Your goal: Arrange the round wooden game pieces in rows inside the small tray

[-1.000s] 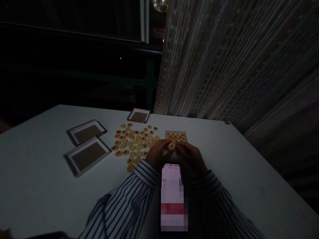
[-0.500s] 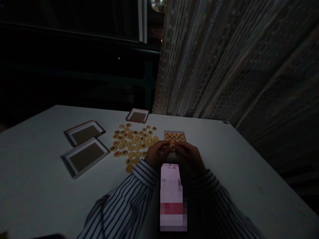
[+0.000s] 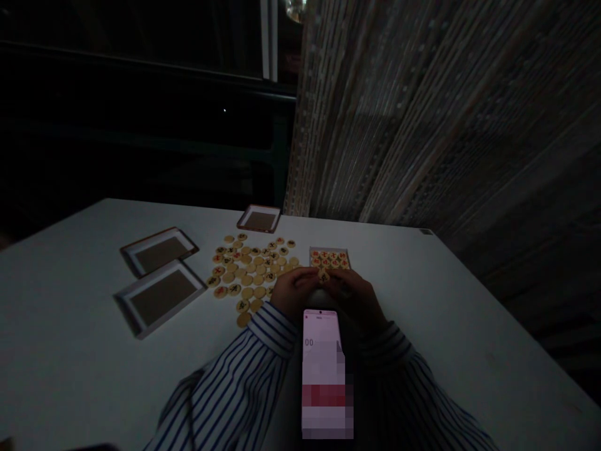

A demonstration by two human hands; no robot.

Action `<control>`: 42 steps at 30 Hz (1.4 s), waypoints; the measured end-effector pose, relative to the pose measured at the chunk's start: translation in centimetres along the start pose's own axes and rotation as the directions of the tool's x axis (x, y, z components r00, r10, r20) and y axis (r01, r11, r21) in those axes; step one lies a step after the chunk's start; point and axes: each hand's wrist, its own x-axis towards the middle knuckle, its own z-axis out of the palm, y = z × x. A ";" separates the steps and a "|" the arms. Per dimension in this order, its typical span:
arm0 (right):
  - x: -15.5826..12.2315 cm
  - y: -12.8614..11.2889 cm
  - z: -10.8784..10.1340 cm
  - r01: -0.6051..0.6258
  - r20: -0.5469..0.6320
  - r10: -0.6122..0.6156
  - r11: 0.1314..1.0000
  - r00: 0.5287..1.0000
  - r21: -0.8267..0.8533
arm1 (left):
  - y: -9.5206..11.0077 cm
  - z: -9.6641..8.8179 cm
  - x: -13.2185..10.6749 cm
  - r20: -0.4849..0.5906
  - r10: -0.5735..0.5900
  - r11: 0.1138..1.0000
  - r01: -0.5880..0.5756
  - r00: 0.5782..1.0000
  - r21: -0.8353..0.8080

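Between my two hands is a round wooden Chinese chess piece point(image 3: 323, 277) with a dark character on its face. My left hand point(image 3: 292, 290) pinches it from the left, and my right hand point(image 3: 359, 297) grips it from the right. Just beyond my fingers lies a shallow box point(image 3: 349, 258) holding rows of pieces with red characters; my hands hide its near part. Many loose chess pieces point(image 3: 247, 280) spread over the table to the left of my left hand, some showing red or black characters, others blank side up.
A lit phone point(image 3: 321, 363) lies between my forearms. Two shallow box parts, one brown-rimmed point(image 3: 162, 250) and one pale point(image 3: 160, 295), lie at the left. A third tray point(image 3: 259, 219) is at the white table's point(image 3: 469, 338) far edge, near a string curtain point(image 3: 347, 125).
The held chess piece has shifted very slightly left and looks turned a little between my fingers. Both hands stay almost in place; the loose pieces have not moved.
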 end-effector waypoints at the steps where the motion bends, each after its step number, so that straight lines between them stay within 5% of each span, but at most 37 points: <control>1: 0.0 0.1 0.0 0.030 -0.001 -0.030 0.999 1.000 -0.033 | 0.0 -0.1 0.0 0.013 -0.017 1.000 0.017 1.000 0.001; 12: 0.1 1.4 0.1 0.018 0.132 0.009 0.980 0.991 -0.196 | -0.6 -0.3 0.1 0.060 0.019 0.990 -0.027 0.998 0.137; 17: 0.2 1.6 0.1 0.026 0.083 -0.010 0.981 0.997 -0.191 | -0.9 -0.5 0.2 0.101 0.096 0.953 -0.121 0.990 0.279; 22: 0.1 1.8 -0.1 -0.001 -0.023 -0.005 0.968 1.000 -0.249 | -0.8 -1.1 0.4 0.239 0.339 0.672 -0.412 0.910 0.616; 27: -0.1 3.3 0.1 -0.045 -0.021 0.040 0.951 0.999 -0.304 | -1.5 -1.6 0.7 0.414 0.366 0.420 -0.545 0.834 0.726; 42: -0.1 4.1 0.7 -0.062 0.138 0.111 0.946 0.984 -0.319 | -1.7 -0.9 0.0 0.440 0.243 0.215 -0.491 0.864 0.844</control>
